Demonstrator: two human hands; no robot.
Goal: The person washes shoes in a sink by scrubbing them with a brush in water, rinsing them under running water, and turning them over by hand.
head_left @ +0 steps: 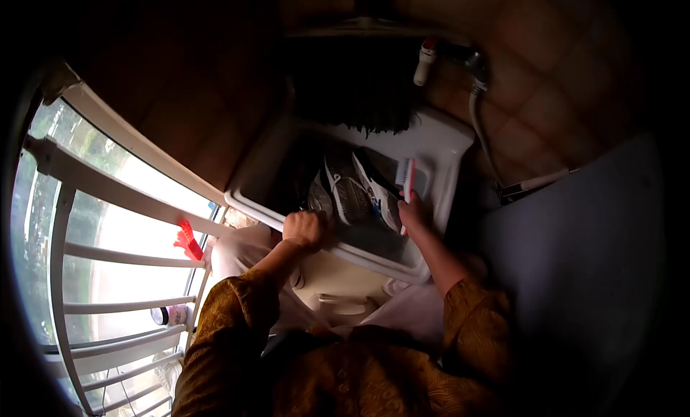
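Observation:
A white sink [451, 155] holds dark grey sneakers [350, 191] with white soles, lying side by side. My right hand [415, 214] is closed round a scrub brush [409, 176] with a pink and white handle. The brush points up, its pale bristles turned left, just right of the shoes. My left hand [307, 231] is curled closed at the sink's front left rim, near the end of the leftmost sneaker. Whatever its fingers grip is hidden beneath the hand.
A dark fringed mat or cloth [352, 86] hangs at the back of the sink. A white-handled tap [425, 63] and a hose [476, 112] are on the tiled wall. White window bars [129, 255] stand left, with a red glove-like item [187, 241] and a jar [169, 316].

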